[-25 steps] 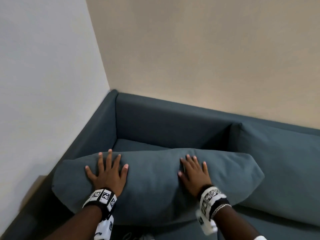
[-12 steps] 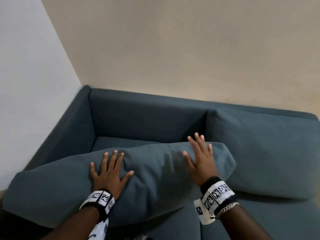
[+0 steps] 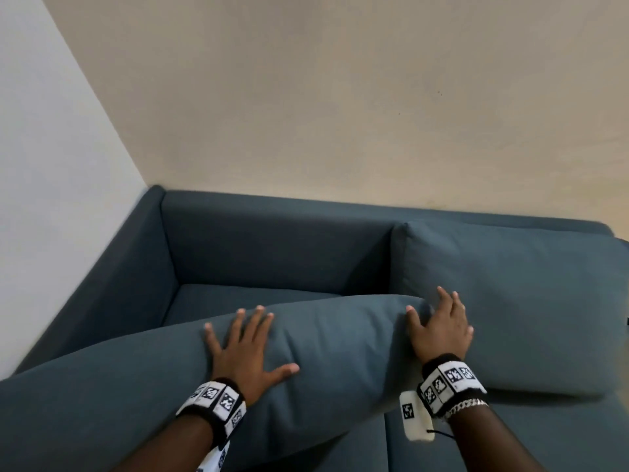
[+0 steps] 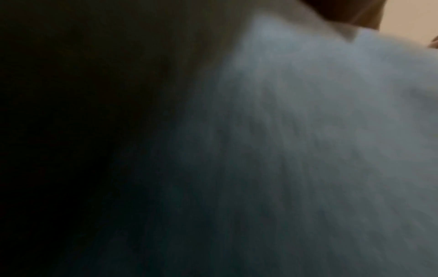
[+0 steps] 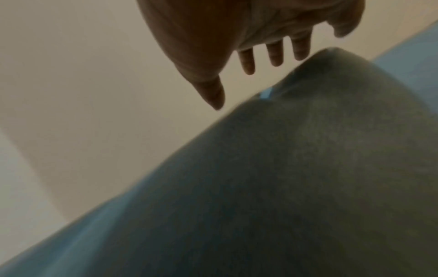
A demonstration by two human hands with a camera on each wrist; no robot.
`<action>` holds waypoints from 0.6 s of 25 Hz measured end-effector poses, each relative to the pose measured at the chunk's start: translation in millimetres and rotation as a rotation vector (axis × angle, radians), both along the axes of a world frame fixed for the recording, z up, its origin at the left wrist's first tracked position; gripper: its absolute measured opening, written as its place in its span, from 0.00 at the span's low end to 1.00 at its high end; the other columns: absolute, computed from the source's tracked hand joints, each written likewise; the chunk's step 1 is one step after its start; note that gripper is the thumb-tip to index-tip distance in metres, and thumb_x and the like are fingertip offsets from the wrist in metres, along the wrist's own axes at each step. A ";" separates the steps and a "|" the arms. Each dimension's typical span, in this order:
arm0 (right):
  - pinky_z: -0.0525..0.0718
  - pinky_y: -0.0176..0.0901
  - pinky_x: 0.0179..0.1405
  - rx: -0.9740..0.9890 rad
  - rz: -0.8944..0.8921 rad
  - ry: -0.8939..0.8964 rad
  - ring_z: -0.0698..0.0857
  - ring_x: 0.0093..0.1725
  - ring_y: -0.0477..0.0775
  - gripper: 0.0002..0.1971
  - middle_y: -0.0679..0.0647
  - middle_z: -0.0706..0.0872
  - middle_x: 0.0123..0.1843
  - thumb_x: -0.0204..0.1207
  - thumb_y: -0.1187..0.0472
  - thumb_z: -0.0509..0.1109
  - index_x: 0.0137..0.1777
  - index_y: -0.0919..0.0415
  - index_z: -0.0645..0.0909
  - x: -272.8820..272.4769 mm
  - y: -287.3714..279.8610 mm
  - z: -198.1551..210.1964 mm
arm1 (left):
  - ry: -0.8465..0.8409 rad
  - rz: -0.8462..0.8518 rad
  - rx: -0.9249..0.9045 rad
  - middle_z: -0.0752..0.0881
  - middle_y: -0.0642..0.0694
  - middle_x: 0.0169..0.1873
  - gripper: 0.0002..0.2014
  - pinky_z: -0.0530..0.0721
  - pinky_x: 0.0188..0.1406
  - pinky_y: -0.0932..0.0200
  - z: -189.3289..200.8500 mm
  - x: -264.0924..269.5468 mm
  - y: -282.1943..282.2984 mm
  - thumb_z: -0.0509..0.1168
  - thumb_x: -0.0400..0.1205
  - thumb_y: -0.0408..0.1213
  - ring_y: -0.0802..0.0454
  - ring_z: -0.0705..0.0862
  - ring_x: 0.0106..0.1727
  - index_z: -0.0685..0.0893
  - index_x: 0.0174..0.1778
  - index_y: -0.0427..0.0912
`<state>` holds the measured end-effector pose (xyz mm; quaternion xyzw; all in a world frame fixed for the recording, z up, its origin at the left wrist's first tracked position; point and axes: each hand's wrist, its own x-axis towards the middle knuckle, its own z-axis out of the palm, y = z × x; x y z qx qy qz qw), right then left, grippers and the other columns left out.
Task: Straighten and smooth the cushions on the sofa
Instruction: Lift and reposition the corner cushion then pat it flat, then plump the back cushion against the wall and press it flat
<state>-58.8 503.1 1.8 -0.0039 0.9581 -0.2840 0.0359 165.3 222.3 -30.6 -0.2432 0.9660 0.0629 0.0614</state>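
Progress: we judge the task part done. One back cushion point(image 3: 503, 301) on the right stands upright against the sofa point(image 3: 272, 240) backrest, its face even and its corners square, so we count it as set. The loose cushion point(image 3: 323, 362) is not yet in place: it lies tilted across the seat in front of the bare left stretch of backrest, its right end touching the standing cushion, its left end running out over the front edge toward us. What is left, as we read it: raise this cushion, seat it in the left corner against the backrest, and press out its folds.

Item, loose cushion: blue-grey woven cover, plump, long. A soft crease runs across the middle between our hands, and the cover dents under the left palm. The left wrist view shows only blurred cloth close up.

Item, left hand point(image 3: 248, 349): flat on the cushion's upper face, fingers straight and spread wide, thumb out to the side, gripping nothing.

Item, right hand point(image 3: 439, 328): at the cushion's right end, where it meets the standing cushion. In the right wrist view the fingers point(image 5: 275, 54) are straight and apart, above the fabric's crest; whether they touch it we cannot tell.

Item, walls: pale, behind and to the left of the sofa.
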 end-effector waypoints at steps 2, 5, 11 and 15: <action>0.75 0.63 0.76 -0.052 -0.076 -0.269 0.79 0.76 0.72 0.28 0.66 0.80 0.77 0.83 0.42 0.71 0.78 0.56 0.74 -0.5 3.7 -11.2 | 0.016 -0.170 0.035 0.76 0.58 0.80 0.56 0.43 0.76 0.15 -2.0 -9.9 15.7 0.47 0.66 0.90 0.50 0.72 0.84 0.73 0.83 0.57; 0.84 0.57 0.61 -0.075 -0.062 -0.284 0.87 0.58 0.71 0.16 0.61 0.89 0.51 0.82 0.43 0.72 0.48 0.57 0.83 5.0 3.3 -16.1 | -0.024 -0.183 0.127 0.84 0.63 0.67 0.43 0.38 0.79 0.31 -1.3 -23.7 31.6 0.48 0.67 0.81 0.58 0.80 0.74 0.82 0.70 0.61; 0.79 0.50 0.43 -0.250 -0.009 -0.126 0.86 0.41 0.64 0.23 0.53 0.83 0.30 0.79 0.44 0.77 0.32 0.61 0.79 8.3 -8.5 41.8 | 0.447 -0.132 0.105 0.85 0.61 0.35 0.23 0.72 0.60 0.47 46.4 -29.4 -19.4 0.55 0.75 0.72 0.58 0.87 0.41 0.82 0.36 0.56; 0.74 0.50 0.34 -0.703 0.076 -0.005 0.76 0.31 0.53 0.20 0.52 0.77 0.24 0.71 0.52 0.83 0.24 0.58 0.80 9.0 -46.9 144.7 | 0.639 -0.126 0.262 0.80 0.57 0.27 0.20 0.75 0.38 0.52 123.6 -31.2 -68.3 0.62 0.76 0.68 0.57 0.79 0.32 0.74 0.28 0.57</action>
